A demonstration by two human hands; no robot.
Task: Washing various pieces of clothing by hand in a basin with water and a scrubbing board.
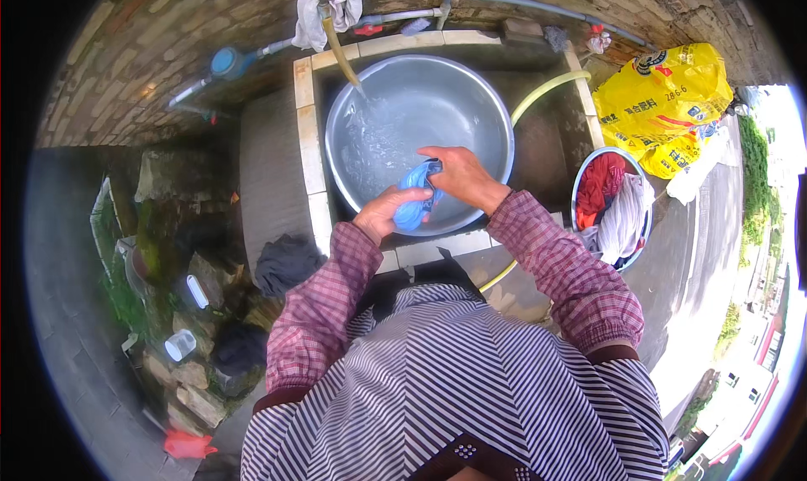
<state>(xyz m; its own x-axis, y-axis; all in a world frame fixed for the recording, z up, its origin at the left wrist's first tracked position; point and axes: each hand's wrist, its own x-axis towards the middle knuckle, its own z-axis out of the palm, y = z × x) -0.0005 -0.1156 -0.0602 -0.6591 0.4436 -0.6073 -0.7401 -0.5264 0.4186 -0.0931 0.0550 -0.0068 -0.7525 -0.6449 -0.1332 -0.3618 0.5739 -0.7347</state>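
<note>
Both hands grip a bunched blue cloth (411, 211) over the near rim of a large metal basin (454, 112). My left hand (386, 211) holds its left side, thumb across the top. My right hand (462, 177) clasps the upper right end, where a dark patterned part shows, with the index finger stretched out to the left. Water runs from a brownish hose (340, 55) on the wall tap into the basin, and the surface ripples at the left. Clear water covers the basin's bottom.
The basin stands inside a tiled sink (309, 137). To the right, a tub (575, 197) holds red and white clothes (621, 213), beside a yellow printed sack (662, 102). A pale yellow hose (547, 91) hangs over the sink's right side. Dark cloth (287, 264) lies at the left.
</note>
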